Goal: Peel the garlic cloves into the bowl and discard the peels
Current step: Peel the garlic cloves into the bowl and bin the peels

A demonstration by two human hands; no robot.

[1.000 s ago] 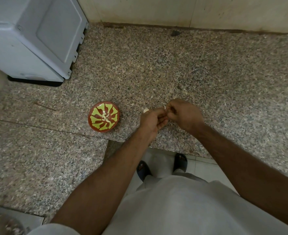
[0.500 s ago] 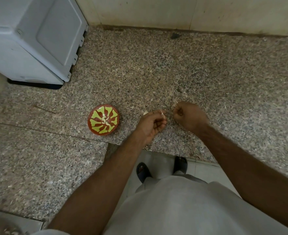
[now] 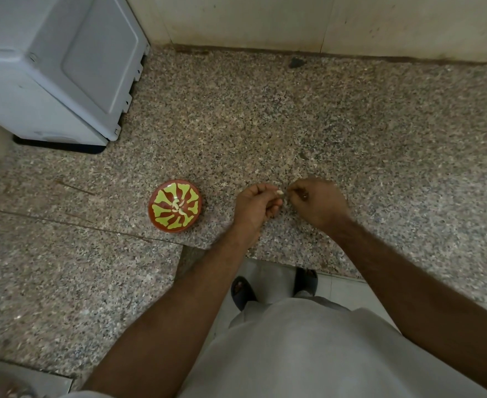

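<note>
Since half a second ago the hands have drawn close again, the left hand (image 3: pixel 255 203) pinching a pale garlic clove (image 3: pixel 279 192) and the right hand (image 3: pixel 317 202) curled at its skin, mid-peel, so next the clove likely goes into the bowl (image 3: pixel 175 206) on the worktop (image 3: pixel 265 124).
</note>
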